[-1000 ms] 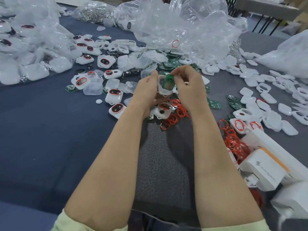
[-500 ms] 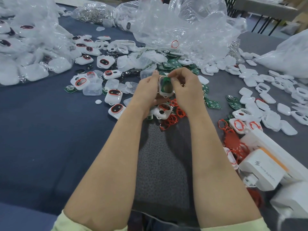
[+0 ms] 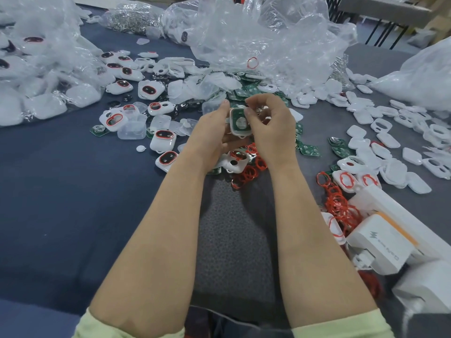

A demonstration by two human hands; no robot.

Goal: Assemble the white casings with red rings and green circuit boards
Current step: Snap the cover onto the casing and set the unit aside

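Step in hand: I judge this to be seating a board into 1 casing.
Left hand: the left hand [image 3: 210,135] cradles the white casing [image 3: 240,129] from its left side, fingers curled around it, holding it above the table [image 3: 61,191].
Right hand: the right hand [image 3: 271,128] pinches the same casing from the right, thumb on its upper right edge. The other fingers are curled behind it, and I cannot tell what they touch.
Board: 1 green circuit board [image 3: 234,114] lies inside the held casing and looks flat. I cannot tell if it is fully clicked in.
Ring on held unit: not visible from this side.
Done so far: the ringed casings [image 3: 162,141] lie loose at left on the table. I count at least 9. More sit in the bags [image 3: 34,45] at far left, uncountable.
Part-done: 1 casing with ring [image 3: 235,159] lies just below the hands, and 2 ring-fitted shells [image 3: 345,180] lie at right.
Left to do: a lot, by my judgement.
Empty shells: the bare white shells [image 3: 388,140] spread at right, well over 20.
Loose boards: the spare boards [image 3: 310,150] number 4 or so in the open. A heap lies beyond the hands, uncounted.
Loose rings: the red rings [image 3: 336,203] form 2 tangled piles, too knotted to count.
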